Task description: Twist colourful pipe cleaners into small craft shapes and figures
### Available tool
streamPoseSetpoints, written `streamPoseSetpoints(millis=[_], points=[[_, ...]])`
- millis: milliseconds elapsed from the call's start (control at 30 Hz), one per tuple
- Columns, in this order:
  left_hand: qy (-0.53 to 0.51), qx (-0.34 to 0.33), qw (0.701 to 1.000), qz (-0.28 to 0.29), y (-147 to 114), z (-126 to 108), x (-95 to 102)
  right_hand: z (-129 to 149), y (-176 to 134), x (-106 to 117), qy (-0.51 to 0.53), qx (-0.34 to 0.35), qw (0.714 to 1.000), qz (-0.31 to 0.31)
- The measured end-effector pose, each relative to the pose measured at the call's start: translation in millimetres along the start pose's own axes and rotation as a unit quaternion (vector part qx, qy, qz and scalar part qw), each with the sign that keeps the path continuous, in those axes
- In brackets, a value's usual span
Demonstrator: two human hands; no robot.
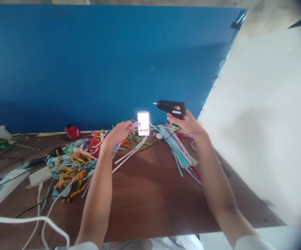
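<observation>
My right hand (188,123) is wrapped round the grip of a black hot glue gun (171,106), raised above the table with its pale nozzle pointing left. My left hand (121,132) pinches a small looped piece of pale pink pipe cleaner (137,124) between thumb and fingers. Just behind that loop a lit phone (143,124) stands upright, its screen glaring white. Below the glue gun lies a bundle of pastel pipe cleaners (180,151), mostly teal, green and lilac. Two loose pale pipe cleaners (131,155) lie on the table between my arms.
A tangled heap of bent, colourful pipe cleaners (80,163) spreads on the left. Beside it are a white power strip (40,176), white cables (48,219) and a red pouch-like object (72,132). A thin black cord crosses the brown table (150,198). A blue panel (101,62) rises behind.
</observation>
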State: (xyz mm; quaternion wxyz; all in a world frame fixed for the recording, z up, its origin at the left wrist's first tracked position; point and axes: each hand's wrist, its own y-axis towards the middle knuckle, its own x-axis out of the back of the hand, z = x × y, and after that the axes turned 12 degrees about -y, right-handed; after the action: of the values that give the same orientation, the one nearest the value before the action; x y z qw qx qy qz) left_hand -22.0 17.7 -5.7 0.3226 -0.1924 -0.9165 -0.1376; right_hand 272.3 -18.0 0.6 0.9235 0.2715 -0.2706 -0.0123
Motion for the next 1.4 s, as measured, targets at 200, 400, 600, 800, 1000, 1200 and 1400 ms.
streamPoseSetpoints(millis=[200,400,600,800,1000,1200,1400], points=[[0.086,-0.019,0.995,-0.041,-14.4,-15.3,4.9,10.3,-1.5,-15.2,-0.043,-0.041,0.998,0.004],[0.091,-0.012,0.996,-0.019,-15.2,-23.2,-2.4,14.7,-3.9,-32.5,-0.052,-0.032,0.993,0.097],[0.09,-0.029,0.994,-0.056,-17.0,-26.3,-6.6,18.4,-4.3,-43.6,-0.121,-0.041,0.989,0.07],[0.079,0.005,0.996,-0.044,-15.8,-22.5,-9.7,14.0,-1.7,-48.0,-0.176,-0.062,0.981,0.055],[0.077,0.022,0.996,-0.031,-14.1,-19.7,-11.7,13.5,-0.4,-51.1,-0.227,-0.066,0.97,0.051],[0.07,0.027,0.997,-0.022,-15.9,-23.0,-12.9,17.4,0.9,-53.9,-0.256,-0.094,0.961,0.052],[0.065,0.032,0.997,-0.017,-16.7,-25.1,-14.4,15.9,1.0,-52.7,-0.257,-0.084,0.962,0.05]])
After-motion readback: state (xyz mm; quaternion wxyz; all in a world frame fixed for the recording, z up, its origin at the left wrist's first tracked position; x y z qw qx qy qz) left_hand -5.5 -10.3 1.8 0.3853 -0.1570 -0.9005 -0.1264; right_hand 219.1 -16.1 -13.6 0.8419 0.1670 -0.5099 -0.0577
